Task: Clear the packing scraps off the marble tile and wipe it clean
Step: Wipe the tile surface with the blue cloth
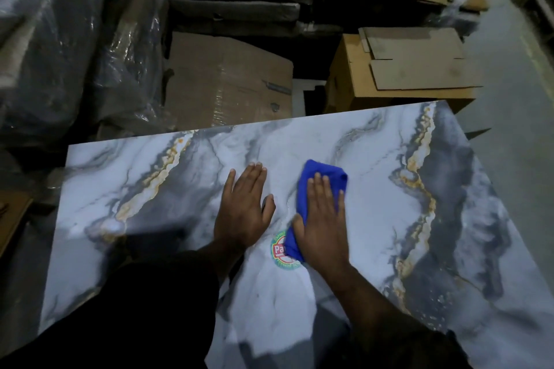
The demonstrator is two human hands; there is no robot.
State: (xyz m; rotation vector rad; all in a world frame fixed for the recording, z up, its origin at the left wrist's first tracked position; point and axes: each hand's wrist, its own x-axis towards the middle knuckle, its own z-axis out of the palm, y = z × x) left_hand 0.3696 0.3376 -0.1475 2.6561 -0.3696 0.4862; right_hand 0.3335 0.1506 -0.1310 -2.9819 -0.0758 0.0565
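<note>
Left hand (244,210) at frame centre, flat on the tile (389,219), fingers straight and close together, thumb spread to the right, gripping nothing. Right hand (322,219) just beside it, also flat, fingers straight, pressing down on the cloth (329,172); thumb lying along the cloth's left edge. Hands near each other, not touching.

Cloth: bright blue, soft, folded into a thick pad, poking out past the fingertips at the top and below the thumb at the bottom. Lower end overlapping a round sticker (277,252) with a green ring and red middle, partly hidden, lettering unreadable in full.

Tile: large, rectangular, glossy, filling the lower half of the frame, tilted so its far right corner rises toward mid right. White and pale grey ground, dark grey smoky patches, thin gold-brown veins running diagonally at left and right. Dark shadow across the lower left part.

Upper left: stacks wrapped in crinkled clear plastic (75,54). Top centre: dark flat packs piled up. Upper centre and upper right: brown cardboard boxes (227,81), one with a flattened sheet of cardboard (419,60) on top. Far right: grey concrete floor (515,84).
</note>
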